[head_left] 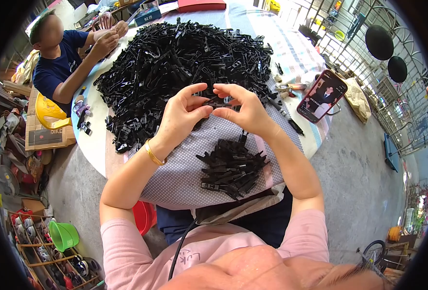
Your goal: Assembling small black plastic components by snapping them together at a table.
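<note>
Over the near edge of a large heap of black clips (175, 63), my two hands meet with a small black clip (217, 102) between them. My left hand (187, 110), with a gold bangle at its wrist, pinches one end between thumb and fingers. At the other end, my right hand (243, 108) closes its thumb and fingers on the same piece. Its fine parts are too small to make out. Closer to my body, a smaller pile of black clips (233, 169) lies on the dotted tablecloth (170, 181).
A phone (322, 96) stands tilted at the table's right, its screen lit. Beside it lie a black pen-like tool (295, 126) and small items. Across the left edge sits another person (61, 63), hands raised. A yellow helmet-like object (49, 112) rests on a cardboard box (49, 137).
</note>
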Demonstrator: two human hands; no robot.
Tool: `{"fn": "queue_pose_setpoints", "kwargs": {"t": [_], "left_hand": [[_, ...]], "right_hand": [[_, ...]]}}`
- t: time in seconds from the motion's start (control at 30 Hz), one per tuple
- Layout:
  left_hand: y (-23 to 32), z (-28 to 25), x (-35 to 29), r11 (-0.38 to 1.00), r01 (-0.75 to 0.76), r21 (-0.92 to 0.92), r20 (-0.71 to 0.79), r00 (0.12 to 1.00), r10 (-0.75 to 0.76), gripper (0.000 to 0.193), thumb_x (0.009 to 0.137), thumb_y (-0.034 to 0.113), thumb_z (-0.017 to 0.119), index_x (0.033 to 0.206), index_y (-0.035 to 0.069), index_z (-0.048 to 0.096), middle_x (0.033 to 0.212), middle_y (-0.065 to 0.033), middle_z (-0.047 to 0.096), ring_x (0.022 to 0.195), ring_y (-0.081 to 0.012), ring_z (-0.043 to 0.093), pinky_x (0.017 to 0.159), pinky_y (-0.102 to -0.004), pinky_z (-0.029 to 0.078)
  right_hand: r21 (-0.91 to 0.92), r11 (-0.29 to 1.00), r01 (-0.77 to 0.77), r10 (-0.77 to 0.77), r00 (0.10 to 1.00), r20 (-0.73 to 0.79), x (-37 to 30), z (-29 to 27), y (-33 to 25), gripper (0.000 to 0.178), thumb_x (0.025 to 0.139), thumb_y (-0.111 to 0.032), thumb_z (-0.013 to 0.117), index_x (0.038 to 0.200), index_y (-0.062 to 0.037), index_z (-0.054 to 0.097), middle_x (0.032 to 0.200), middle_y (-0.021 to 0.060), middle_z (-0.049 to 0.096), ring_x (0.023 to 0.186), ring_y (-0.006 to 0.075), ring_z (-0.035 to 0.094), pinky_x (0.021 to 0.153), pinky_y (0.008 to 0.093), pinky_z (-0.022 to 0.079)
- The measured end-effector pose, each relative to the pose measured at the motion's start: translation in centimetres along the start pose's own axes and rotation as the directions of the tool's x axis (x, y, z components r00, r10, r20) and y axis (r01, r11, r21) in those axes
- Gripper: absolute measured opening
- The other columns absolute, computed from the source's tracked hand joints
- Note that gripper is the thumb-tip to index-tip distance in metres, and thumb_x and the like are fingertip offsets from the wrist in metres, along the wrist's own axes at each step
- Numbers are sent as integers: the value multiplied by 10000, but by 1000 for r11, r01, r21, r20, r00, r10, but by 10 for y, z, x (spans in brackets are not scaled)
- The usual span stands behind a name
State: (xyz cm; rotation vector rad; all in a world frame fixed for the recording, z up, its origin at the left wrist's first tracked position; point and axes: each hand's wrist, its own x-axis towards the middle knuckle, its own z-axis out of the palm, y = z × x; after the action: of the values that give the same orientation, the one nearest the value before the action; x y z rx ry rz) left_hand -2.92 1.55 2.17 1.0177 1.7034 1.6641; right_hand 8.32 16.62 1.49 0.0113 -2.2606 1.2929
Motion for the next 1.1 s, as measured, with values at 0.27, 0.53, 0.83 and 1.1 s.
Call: {"fn": "queue_pose_setpoints", "kwargs": {"t": [0.27,0.53,0.83,1.1], "left_hand": [[3,6,-3,987,-119,111,49,992,115,498,770,-89,602,1239,-5,457,969,-109,626,856,-122,605,781,-234,503],[-1,6,-4,1000,-6,-14,295,956,10,341,788,-52,598,1118,-40,512,1013,-78,599,933,-115,576,842,-243,472],[-1,18,10,918,-14,396,378,914,-149,202,870,190,587,881,-2,645,776,-28,615,693,-91,559,646,-238,464],[-26,52,43,467,-368,804,342,929,143,351,748,225,680,1019,24,585,821,-164,581,775,-332,592,703,-386,487]], "right_hand": [[221,967,-128,115,991,71,-3,-8,5,328,741,-163,736,987,30,635,872,84,668,808,107,617,735,245,507],[478,862,-169,113,983,144,8,-38,25,320,868,-257,596,1046,7,616,910,71,667,797,102,610,701,229,492],[-645,752,-135,-67,958,-278,23,-63,110,301,838,-218,536,1100,-83,597,1064,173,588,981,326,549,875,410,419],[-748,643,-163,-15,974,-225,22,-48,115,325,867,-228,493,1175,-144,553,1239,180,481,1116,341,468,930,435,388]]}}
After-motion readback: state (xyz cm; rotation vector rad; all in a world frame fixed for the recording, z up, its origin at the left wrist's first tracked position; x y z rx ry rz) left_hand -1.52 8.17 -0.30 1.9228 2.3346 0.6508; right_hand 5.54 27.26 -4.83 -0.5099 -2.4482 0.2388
